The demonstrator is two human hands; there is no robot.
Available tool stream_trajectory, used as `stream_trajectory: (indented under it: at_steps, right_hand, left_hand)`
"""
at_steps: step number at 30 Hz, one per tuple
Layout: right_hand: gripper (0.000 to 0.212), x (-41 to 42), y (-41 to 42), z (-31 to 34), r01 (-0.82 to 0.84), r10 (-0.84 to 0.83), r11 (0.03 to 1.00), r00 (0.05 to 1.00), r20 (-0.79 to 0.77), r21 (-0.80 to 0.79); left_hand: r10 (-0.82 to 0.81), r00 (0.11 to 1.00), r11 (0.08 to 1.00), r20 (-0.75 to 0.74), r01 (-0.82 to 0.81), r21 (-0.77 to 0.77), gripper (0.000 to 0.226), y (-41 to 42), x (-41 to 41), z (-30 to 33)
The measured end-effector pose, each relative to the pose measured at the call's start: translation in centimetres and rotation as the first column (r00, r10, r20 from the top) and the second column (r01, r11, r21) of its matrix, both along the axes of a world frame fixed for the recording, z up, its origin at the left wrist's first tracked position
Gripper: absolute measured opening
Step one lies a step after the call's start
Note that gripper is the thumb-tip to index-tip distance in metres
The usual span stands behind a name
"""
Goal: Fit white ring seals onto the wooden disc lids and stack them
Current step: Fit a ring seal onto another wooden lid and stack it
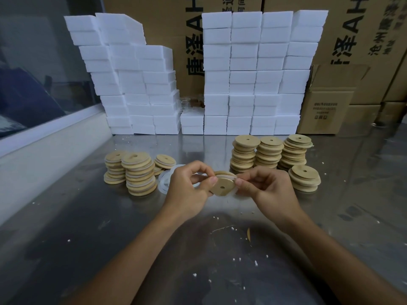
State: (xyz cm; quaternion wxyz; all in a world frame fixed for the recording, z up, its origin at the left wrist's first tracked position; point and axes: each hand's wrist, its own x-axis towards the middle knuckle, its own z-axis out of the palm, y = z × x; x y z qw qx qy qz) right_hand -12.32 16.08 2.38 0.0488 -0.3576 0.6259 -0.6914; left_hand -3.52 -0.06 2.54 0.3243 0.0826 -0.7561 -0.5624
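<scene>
Above the steel table's middle I hold one wooden disc lid (222, 186), tilted, its centre hole facing me. A white ring seal (226, 177) runs round its rim. My left hand (191, 184) pinches the lid's left edge and my right hand (267, 187) pinches the seal at the right edge. Loose white ring seals (165, 181) lie on the table behind my left hand. Stacks of lids with seals (138, 175) stand at the left. Stacks of plain wooden lids (268, 154) stand at the right.
White foam blocks (253, 73) are piled in tall columns along the back, with cardboard boxes (326, 106) behind and to the right. A window ledge (44, 146) runs along the left. Foam crumbs dot the steel table (110, 238).
</scene>
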Motion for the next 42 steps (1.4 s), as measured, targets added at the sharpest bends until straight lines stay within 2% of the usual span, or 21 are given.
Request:
stream_trajectory:
  at_steps: [6,10,13,17,22,27,33,37,42]
  right_hand:
    - [0.002,-0.1,-0.1,0.1,0.018,-0.015,0.998,0.999,-0.035,0.067]
    - [0.006,-0.1,-0.5,-0.2,0.032,-0.031,0.997,0.999,-0.004,0.073]
    - [0.005,-0.3,-0.4,-0.5,0.077,-0.071,0.993,0.995,-0.065,0.092]
    - [0.012,-0.4,-0.3,-0.9,0.132,-0.094,0.979,0.969,-0.23,0.156]
    - [0.005,-0.2,-0.2,-0.8,0.212,-0.144,0.964,0.921,-0.361,0.157]
    - [0.012,0.1,-0.3,-0.4,0.224,-0.18,0.97,0.925,-0.333,0.098]
    - [0.003,0.1,-0.3,-0.4,0.204,-0.179,0.977,0.949,-0.258,0.071]
    - [0.004,0.1,-0.4,-0.4,0.207,-0.185,0.976,0.947,-0.262,0.061]
    - [0.004,0.1,-0.4,-0.5,0.218,-0.199,0.975,0.946,-0.255,0.05]
  left_hand:
    - [-0.038,0.999,0.983,0.024,0.033,0.179,0.035,0.0,0.1,-0.1]
    - [-0.059,0.998,0.965,0.024,0.051,0.259,0.029,-0.1,0.2,0.2]
    - [-0.064,0.998,0.979,0.029,0.057,0.198,0.03,-0.1,0.2,0.1]
    - [-0.045,0.998,0.999,0.041,0.046,-0.019,0.027,0.2,0.0,-0.2]
    - [-0.012,0.999,0.995,0.042,0.016,-0.101,0.031,-0.1,-0.1,-0.3]
    - [0.015,0.999,1.0,0.036,-0.014,-0.021,0.022,-0.1,-0.2,-0.3]
    - [0.006,1.0,0.999,0.015,-0.006,0.032,0.017,-0.2,-0.2,-0.2]
    - [0.014,0.999,1.0,0.036,-0.014,-0.017,0.022,-0.5,-0.3,-0.3]
    - [0.043,0.999,0.985,0.019,-0.039,-0.169,0.023,-0.1,-0.4,-0.3]
